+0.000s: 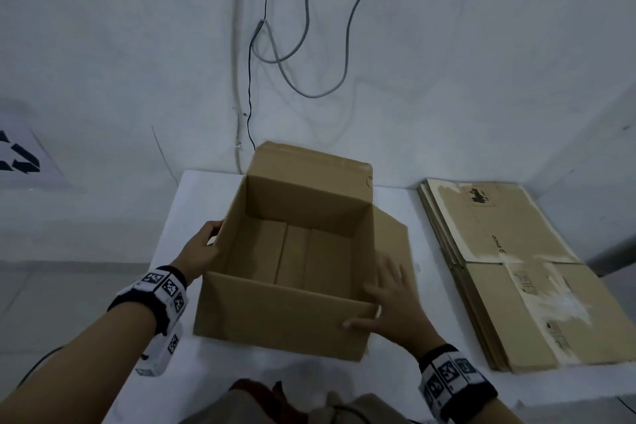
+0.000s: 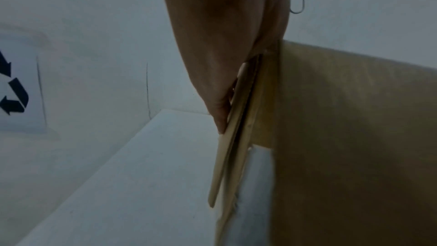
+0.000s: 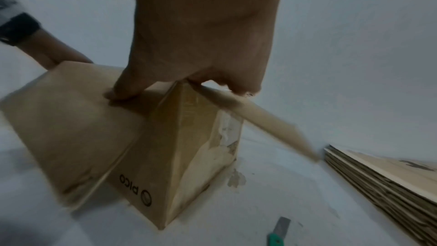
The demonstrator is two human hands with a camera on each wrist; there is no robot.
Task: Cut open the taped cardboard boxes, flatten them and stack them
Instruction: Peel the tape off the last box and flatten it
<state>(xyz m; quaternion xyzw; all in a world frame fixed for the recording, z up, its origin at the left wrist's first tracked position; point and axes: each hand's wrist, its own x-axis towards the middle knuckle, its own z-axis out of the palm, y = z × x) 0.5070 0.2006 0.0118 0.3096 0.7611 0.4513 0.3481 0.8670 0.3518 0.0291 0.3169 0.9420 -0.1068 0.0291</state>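
An open brown cardboard box (image 1: 285, 313) stands upright on the white table (image 1: 241, 365), its far flap raised and its bottom flaps closed. My left hand (image 1: 203, 248) grips the box's left wall. In the left wrist view the fingers (image 2: 217, 115) lie along the folded-down flap (image 2: 231, 147). My right hand (image 1: 395, 299) rests on the near right corner, thumb on the front wall and fingers spread on the right flap (image 3: 260, 119). A green utility knife (image 3: 279, 231) lies on the table near that corner, held by neither hand.
A stack of flattened boxes (image 1: 516, 272) lies on the table's right side, close to the open box's right flap. Cables (image 1: 309, 45) hang on the white wall behind. A recycling sign (image 1: 20, 158) is at the left.
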